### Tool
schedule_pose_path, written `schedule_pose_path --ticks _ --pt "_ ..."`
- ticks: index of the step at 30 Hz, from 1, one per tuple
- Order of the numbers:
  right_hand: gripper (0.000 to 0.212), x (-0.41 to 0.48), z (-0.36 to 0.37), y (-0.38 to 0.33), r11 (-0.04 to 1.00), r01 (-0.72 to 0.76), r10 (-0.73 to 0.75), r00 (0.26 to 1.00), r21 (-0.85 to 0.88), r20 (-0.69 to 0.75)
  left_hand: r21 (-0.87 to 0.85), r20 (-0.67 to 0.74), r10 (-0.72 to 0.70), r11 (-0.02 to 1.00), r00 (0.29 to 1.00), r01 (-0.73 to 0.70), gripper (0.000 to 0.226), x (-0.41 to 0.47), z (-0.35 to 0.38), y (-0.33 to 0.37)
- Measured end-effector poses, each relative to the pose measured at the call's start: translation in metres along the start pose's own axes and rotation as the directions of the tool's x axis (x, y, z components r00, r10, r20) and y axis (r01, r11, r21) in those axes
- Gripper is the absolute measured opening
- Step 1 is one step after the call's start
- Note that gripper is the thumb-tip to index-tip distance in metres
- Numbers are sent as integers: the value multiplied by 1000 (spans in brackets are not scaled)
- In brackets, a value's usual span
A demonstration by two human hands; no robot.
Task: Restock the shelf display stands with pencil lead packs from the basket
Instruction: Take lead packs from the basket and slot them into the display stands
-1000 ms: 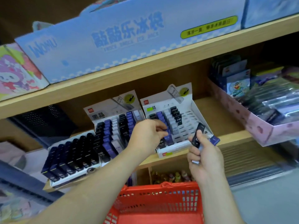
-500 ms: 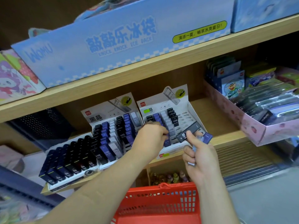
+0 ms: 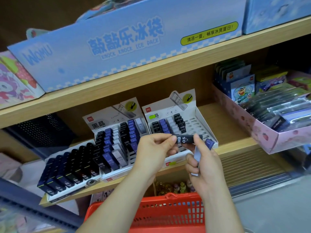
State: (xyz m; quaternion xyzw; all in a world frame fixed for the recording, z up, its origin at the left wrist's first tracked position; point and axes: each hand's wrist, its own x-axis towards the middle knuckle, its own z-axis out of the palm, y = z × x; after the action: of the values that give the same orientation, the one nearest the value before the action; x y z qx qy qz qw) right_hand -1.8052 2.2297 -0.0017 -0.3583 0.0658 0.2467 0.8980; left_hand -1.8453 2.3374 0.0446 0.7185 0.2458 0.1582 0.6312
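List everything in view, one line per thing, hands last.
black lead pack: one, black, pinched between both hands
spare lead packs: two, blue and whitish, in right hand
display stands: three, white, middle shelf; rightmost partly empty
basket: one, red, below hands
ice pack box: one, light blue, upper shelf
pink box: one, pink, shelf's right
mesh bin: one, black, shelf's left
left hand: pinches pack's left end
right hand: pinches its right end
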Motion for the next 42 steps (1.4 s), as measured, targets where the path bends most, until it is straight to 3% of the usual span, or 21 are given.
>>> schedule_pose_path --ticks 3,6,8,11,19,25,32,36,40,42 --pt "19 0 2 -3 996 -4 10 997 87 -77 22 -92 54 998 994 -53 6 10 1 9" --pt "27 1 2 -8 966 14 22 990 258 -137 209 -124 182 966 976 -153 11 28 3 20" --pt "29 1 2 -12 946 30 26 986 323 -167 362 -86 247 910 965 -201 14 40 7 24" --pt "11 2 -1 -13 935 49 24 980 352 -200 555 -5 271 802 962 -223 23 54 18 24" --pt "24 -1 -6 -11 937 55 46 960 345 -276 785 104 226 579 969 -220 26 68 36 19" --pt "23 -4 -4 -11 944 64 21 967 323 -253 865 157 209 443 965 -237 26 77 39 21" --pt "26 -6 -3 -12 964 100 -46 976 248 -213 833 136 230 500 964 -236 12 84 46 20" --pt "22 -5 -3 -12 965 90 -45 982 246 -183 856 152 226 457 962 -242 7 86 49 18" --pt "21 -3 -2 -12 966 99 -59 984 238 -169 900 180 208 359 961 -247 19 81 49 27" --pt "23 -1 -2 -11 970 110 -74 983 215 -169 864 172 208 438 963 -249 27 67 45 28"
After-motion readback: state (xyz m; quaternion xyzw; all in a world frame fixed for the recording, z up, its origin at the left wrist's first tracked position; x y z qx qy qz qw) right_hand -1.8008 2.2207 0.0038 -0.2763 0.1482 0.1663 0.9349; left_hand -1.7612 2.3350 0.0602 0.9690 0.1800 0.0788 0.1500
